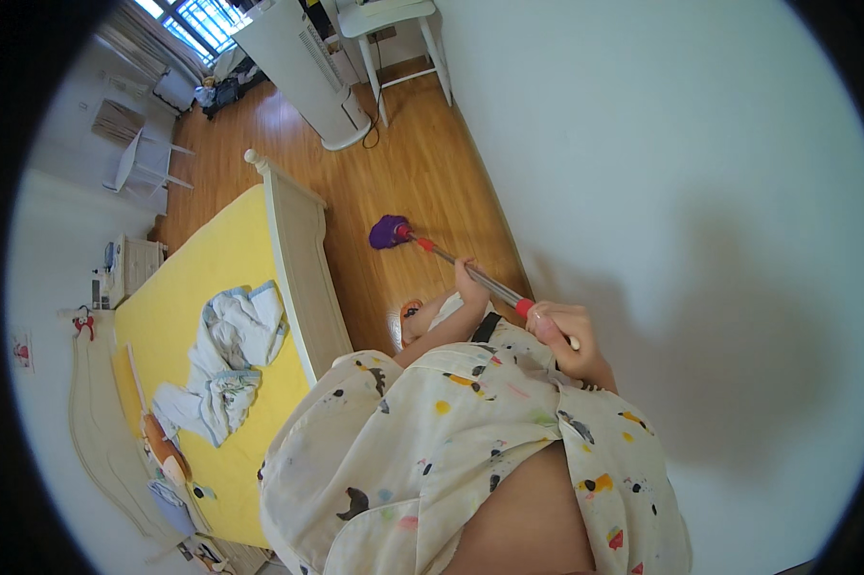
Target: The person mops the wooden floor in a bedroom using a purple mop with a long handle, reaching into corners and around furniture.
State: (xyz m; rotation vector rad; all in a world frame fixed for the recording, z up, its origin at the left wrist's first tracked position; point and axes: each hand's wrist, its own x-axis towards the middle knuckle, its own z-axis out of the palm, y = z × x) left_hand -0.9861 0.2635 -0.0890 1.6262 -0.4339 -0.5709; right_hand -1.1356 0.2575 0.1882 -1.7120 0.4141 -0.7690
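Observation:
A mop with a metal pole (501,288) and red collars slants across the view in front of my body. Its purple mop head (387,232) rests on the wood floor (432,165), between the bed's footboard and the wall. Partway down the pole, my left hand (471,279) grips the metal shaft. My right hand (564,332) is closed around the upper end, just above a red collar, and a pale tip sticks out past it. One of my feet, in a slipper (409,312), shows below my left forearm.
The white footboard (295,251) borders the floor strip on the left; the pale wall (619,144) borders it on the right. A rumpled blanket (234,338) lies on the yellow bed. Farther off stand a white tower appliance (306,72) with a cord and a white stool (389,21).

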